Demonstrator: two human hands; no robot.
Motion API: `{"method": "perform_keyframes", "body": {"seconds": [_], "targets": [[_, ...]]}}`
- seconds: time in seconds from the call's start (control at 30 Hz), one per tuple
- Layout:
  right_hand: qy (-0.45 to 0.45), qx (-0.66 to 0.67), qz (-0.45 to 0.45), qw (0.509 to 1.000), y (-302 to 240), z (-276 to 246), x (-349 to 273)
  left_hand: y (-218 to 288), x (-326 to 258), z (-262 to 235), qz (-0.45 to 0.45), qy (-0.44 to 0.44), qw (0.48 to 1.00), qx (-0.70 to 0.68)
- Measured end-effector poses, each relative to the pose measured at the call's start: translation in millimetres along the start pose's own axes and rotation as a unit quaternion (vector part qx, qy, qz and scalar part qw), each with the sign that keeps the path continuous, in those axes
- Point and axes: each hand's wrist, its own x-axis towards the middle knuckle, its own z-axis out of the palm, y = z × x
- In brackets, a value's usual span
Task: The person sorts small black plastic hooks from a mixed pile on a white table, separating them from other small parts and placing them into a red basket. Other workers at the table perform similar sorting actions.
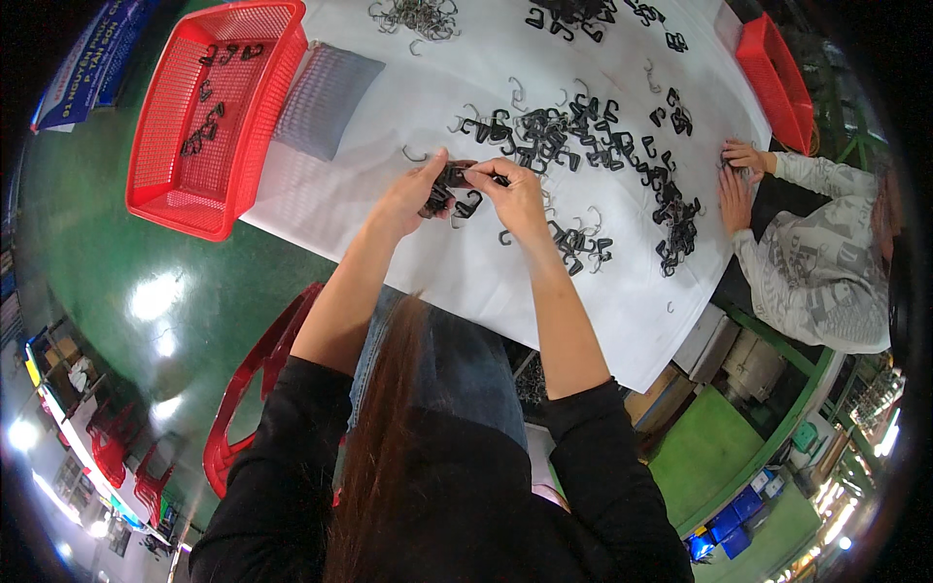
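Observation:
My left hand (pixel 410 197) is closed around a bunch of small black hook-shaped clips (pixel 437 201) above the white table cover. My right hand (pixel 518 202) meets it from the right, its fingertips pinched on a dark piece that looks like one more clip, partly hidden by the fingers. Just below the hands lies a loose black clip (pixel 467 207). Beyond my left fingertips is a single bent wire hook (pixel 415 155). A wide heap of black clips (pixel 549 131) mixed with wire hooks spreads to the right, and a smaller cluster (pixel 578 248) lies nearer to me.
A red plastic basket (pixel 233 199) with several clips inside stands at the left, beside a grey cushion-like packet (pixel 335 92). Wire hooks (pixel 418 17) are piled at the far side. On the right, another person's hands (pixel 737 185) rest on the table, near a second red basket (pixel 775 83).

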Motion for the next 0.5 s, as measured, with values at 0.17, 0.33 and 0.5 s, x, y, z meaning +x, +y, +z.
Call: {"method": "perform_keyframes", "body": {"seconds": [0.17,0.33,0.5], "targets": [[0.021,0.311,0.235,0.921,7.7,10.6,-8.4,-6.0,-0.7,-1.5,0.020,-0.032,0.991,-0.125],[0.069,0.282,0.294,0.911,7.8,-2.1,-13.4,-7.1,1.3,-20.7,0.097,0.078,0.989,-0.083],[0.081,0.129,0.215,0.965,8.8,-3.7,-13.9,-2.5,-2.8,-27.7,0.197,0.125,0.957,0.170]]}}
